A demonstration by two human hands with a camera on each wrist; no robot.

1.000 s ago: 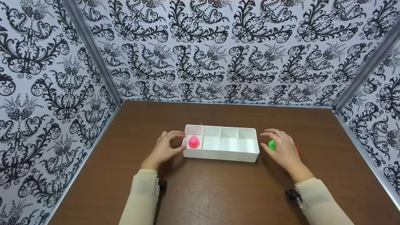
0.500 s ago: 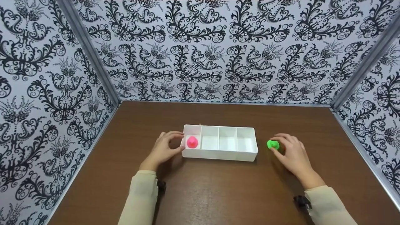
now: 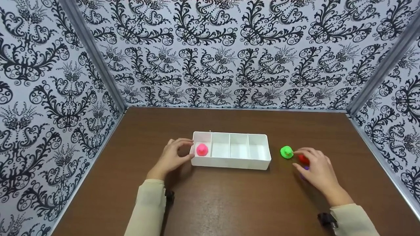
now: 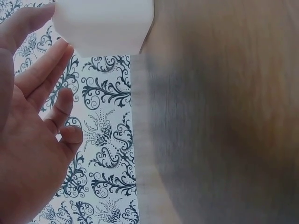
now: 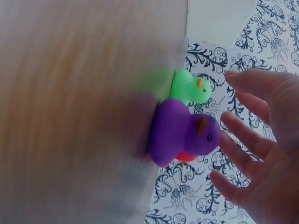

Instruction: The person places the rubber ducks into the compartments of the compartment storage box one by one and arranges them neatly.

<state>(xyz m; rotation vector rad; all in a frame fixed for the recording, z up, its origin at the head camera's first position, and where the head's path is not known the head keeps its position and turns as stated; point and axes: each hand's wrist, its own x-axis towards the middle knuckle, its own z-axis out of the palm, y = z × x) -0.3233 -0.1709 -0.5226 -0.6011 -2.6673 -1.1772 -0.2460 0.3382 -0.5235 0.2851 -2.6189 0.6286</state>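
A white box [image 3: 231, 163] divided into several compartments stands on the table, with a pink rubber duck [image 3: 202, 149] in its leftmost one. At the box's left end, my left hand [image 3: 171, 158] has its thumb and fingertips at the end wall, loosely bent and not wrapped round it. My right hand [image 3: 320, 167] hovers at the right over a red duck [image 3: 303, 159] and a purple duck [image 5: 173, 133], partly hiding both in the head view. Its fingers are parted and hold nothing. A green duck [image 3: 286, 152] sits just left of its fingertips, facing me.
The brown table [image 3: 210, 196] extends around the box on all sides. Patterned panels [image 3: 210, 59] with metal edging enclose it at the back and both sides. A dark wrist camera [image 3: 326, 219] sits on the right sleeve.
My right hand has moved right, away from the box and past the green duck, and the red and purple ducks now show beneath it. The left hand has stayed at the box's end.
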